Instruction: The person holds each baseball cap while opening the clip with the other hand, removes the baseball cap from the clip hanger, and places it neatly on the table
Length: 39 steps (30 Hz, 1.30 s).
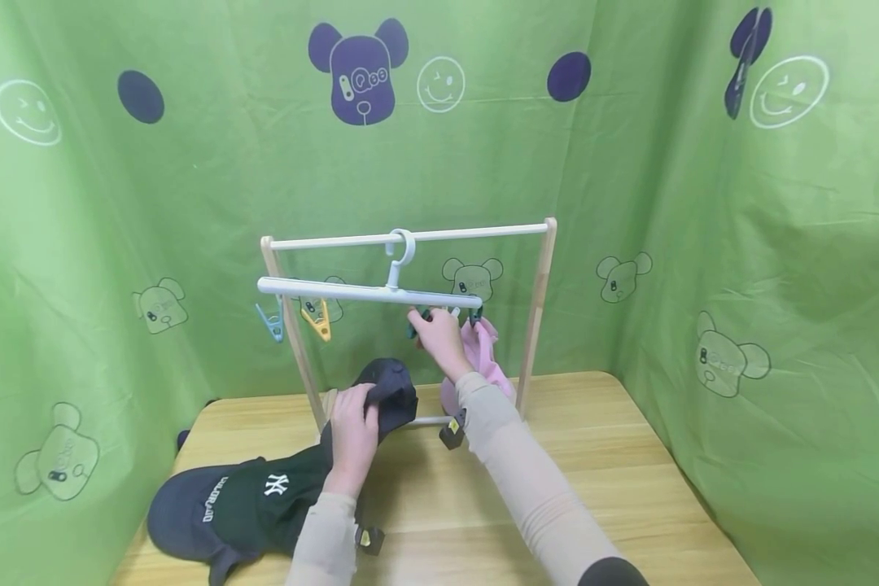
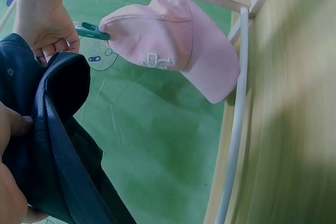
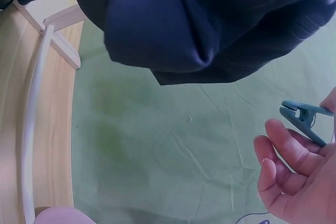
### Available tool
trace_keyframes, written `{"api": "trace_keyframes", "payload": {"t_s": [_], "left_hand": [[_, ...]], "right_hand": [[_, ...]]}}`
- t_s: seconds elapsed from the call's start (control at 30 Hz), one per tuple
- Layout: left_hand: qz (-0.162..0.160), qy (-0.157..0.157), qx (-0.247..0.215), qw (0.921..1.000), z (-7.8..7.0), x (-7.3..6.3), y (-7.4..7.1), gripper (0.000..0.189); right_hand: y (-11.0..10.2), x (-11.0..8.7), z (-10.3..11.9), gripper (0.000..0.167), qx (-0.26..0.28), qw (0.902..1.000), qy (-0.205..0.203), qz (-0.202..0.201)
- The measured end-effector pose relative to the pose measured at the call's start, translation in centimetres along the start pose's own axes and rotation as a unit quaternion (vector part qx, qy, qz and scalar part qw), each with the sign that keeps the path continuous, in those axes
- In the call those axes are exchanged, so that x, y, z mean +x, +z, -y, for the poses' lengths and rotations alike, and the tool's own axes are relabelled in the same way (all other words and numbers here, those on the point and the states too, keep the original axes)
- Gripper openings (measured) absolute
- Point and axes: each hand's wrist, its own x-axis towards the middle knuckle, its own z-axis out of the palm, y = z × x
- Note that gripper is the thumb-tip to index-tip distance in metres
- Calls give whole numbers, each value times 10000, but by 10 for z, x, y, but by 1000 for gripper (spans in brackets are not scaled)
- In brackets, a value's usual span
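Observation:
My left hand [image 1: 355,431] grips a navy cap [image 1: 394,399] by its fabric, below the white hanger [image 1: 337,290]. In the left wrist view, the cap's folded edge hides part of that hand. My right hand [image 1: 441,338] pinches a dark green clip [image 3: 304,121] under the hanger's right half. The clip's mouth points toward the navy cap and looks slightly parted. A pink cap [image 2: 152,38] hangs from another green clip [image 2: 92,32] at the hanger's right end, just beyond my right hand. A blue clip [image 1: 273,324] and a yellow clip [image 1: 318,320] hang at the left.
The hanger hooks over the top bar [image 1: 483,233] of a wooden rack, whose posts stand on the wooden table [image 1: 593,456]. A dark green cap [image 1: 293,488] and a navy cap with lettering [image 1: 190,509] lie at the left. Green cloth [image 1: 264,163] encloses the table.

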Motion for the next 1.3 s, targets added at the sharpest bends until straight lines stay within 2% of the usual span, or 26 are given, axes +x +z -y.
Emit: {"api": "trace_keyframes", "payload": {"t_s": [0.37, 0.6, 1.3], "left_hand": [[204, 179, 103, 9996, 1, -5, -6, 15], [211, 311, 210, 9991, 4, -13, -5, 17], [443, 445, 446, 9970, 7, -26, -14, 18]], "right_hand": [[0, 1, -2, 40, -55, 10000, -27, 2], [-1, 0, 0, 40, -35, 10000, 15, 33], [0, 0, 1, 38, 37, 10000, 35, 59]]}}
